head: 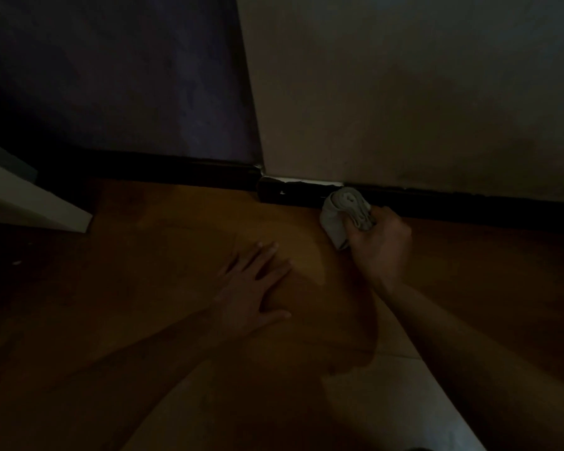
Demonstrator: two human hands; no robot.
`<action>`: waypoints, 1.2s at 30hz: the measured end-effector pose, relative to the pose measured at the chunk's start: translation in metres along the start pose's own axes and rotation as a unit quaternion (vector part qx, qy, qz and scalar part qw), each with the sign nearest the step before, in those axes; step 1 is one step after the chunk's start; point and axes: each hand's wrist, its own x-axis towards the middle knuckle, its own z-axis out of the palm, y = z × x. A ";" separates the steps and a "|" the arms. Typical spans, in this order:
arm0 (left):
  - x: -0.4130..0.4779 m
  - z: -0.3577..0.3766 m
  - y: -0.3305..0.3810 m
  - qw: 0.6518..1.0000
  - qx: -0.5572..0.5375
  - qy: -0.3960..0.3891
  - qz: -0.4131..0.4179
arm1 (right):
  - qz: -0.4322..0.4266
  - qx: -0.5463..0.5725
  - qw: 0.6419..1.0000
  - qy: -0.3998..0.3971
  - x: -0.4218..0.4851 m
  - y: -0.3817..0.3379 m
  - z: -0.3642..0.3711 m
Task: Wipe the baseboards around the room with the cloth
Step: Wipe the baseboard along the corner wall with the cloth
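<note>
Cloth (342,213) bunched in my right grip (376,242), fingers curled round it, its tip touching the dark baseboard (293,194) just ahead, near the wall corner (263,167). I should press flat on the board's face and top edge and slide sideways. Left grip (254,288) lies straight-fingered on the floor (176,242), probably bracing.

You look down at a dim corner where a dark purplish wall (111,76) meets a pale wall (404,76). Below lies a brown floor (144,242); a white panel (30,196) sits far left.
</note>
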 end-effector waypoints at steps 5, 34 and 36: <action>0.001 0.002 -0.001 1.000 0.009 -0.009 -0.004 | -0.005 -0.005 1.000 -0.016 -0.001 -0.007 0.002; 0.003 0.004 0.010 0.999 0.037 -0.011 -0.036 | -0.004 -0.012 0.999 -0.036 -0.003 -0.023 0.006; 0.007 0.002 0.017 0.999 0.032 -0.019 -0.033 | 0.022 -0.017 0.999 -0.019 -0.003 -0.010 -0.005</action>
